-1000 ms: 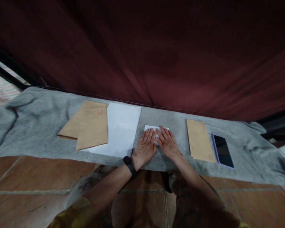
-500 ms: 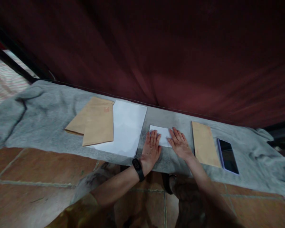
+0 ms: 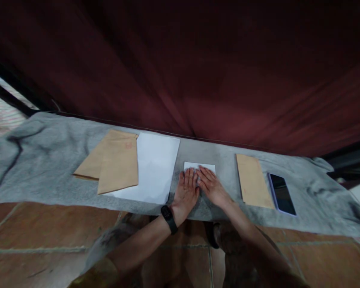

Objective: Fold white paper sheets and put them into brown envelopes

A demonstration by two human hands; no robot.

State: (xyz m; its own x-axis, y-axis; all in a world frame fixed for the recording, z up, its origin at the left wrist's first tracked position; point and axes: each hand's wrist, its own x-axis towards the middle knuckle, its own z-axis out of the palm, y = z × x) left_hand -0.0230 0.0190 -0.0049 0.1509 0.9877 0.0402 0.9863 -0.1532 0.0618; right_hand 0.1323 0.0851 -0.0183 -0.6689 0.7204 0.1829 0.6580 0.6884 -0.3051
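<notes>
The left hand [image 3: 186, 197] and right hand [image 3: 213, 189] lie palm-down, fingers extended and gripping nothing, over the small white paper [image 3: 192, 164] on the grey cloth [image 3: 60, 160], seemingly pressing it flat; the phone [image 3: 283, 194] sits aside (probably leaving 2 hands room).

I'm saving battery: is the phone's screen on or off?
Off, it appears: the phone's screen is dark, with nothing lit on it.
</notes>
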